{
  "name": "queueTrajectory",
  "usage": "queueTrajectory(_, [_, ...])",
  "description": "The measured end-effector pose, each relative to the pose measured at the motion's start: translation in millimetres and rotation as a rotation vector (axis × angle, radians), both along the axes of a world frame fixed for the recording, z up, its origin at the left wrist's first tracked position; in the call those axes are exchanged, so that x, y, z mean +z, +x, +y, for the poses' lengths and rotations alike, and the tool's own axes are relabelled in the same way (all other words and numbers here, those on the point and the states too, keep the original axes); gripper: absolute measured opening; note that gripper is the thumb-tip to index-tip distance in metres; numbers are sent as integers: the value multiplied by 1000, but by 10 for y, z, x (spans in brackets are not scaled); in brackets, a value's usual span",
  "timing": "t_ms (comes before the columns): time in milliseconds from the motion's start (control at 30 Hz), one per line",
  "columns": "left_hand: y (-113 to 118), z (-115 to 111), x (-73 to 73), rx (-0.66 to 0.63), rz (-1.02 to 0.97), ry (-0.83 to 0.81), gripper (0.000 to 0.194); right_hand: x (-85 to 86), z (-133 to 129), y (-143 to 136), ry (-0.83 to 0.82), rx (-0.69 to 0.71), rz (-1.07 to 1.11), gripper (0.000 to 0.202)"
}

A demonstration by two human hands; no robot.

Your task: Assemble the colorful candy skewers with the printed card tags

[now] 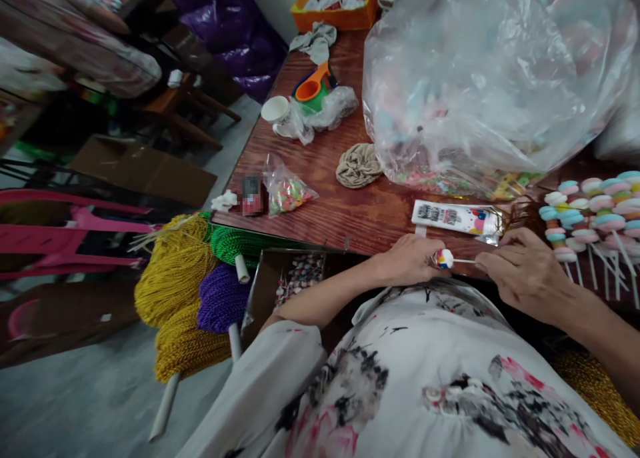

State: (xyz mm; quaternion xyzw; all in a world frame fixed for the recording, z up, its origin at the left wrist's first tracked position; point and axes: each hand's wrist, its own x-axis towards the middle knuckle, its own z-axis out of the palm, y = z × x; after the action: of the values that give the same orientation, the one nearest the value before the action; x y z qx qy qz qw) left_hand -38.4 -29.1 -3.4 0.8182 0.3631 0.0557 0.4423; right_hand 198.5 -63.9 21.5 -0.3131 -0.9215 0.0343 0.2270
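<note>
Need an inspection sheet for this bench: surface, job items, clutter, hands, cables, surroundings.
Surface: reddish-brown wood-grain table, crowded at right.
Job's things: white stick with a colourful wrapped head; printed packet; marshmallow skewers at right.
Clutter: large clear plastic bag; white cup; bunched beige fabric.
Hands: left hand grips the wrapped head; right hand pinches the stick.
Cables: nothing seen.
Surroundings: gold cord bundle; pink plastic chair; another person, upper left.

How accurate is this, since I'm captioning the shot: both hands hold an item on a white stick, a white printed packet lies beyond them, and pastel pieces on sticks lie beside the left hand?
Only the side is wrong: the head view shows the pastel pieces on sticks beside the right hand.
</note>
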Motion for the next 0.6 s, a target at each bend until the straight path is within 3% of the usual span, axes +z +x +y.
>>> queueTrajectory(100, [35,-33,14,-27,204,321,12,-128,-44,-72,-160,-68,81,16])
queueTrajectory(200, [47,-44,-8,-55,293,416,16,-205,-73,-155,-208,-119,102,16])
queueTrajectory(300, [-15,-62,55,-55,261,492,20,-219,-72,-205,-118,-117,95,17])
queueTrajectory(400, [-139,-130,198,99,145,587,43,-220,-70,-215,35,-151,77,17])
queueTrajectory(500, [-240,-236,247,298,81,515,39,-267,-106,-254,165,-213,63,14])
queueTrajectory(600, [-263,-306,111,369,65,326,37,-391,-163,-373,227,-255,89,9])
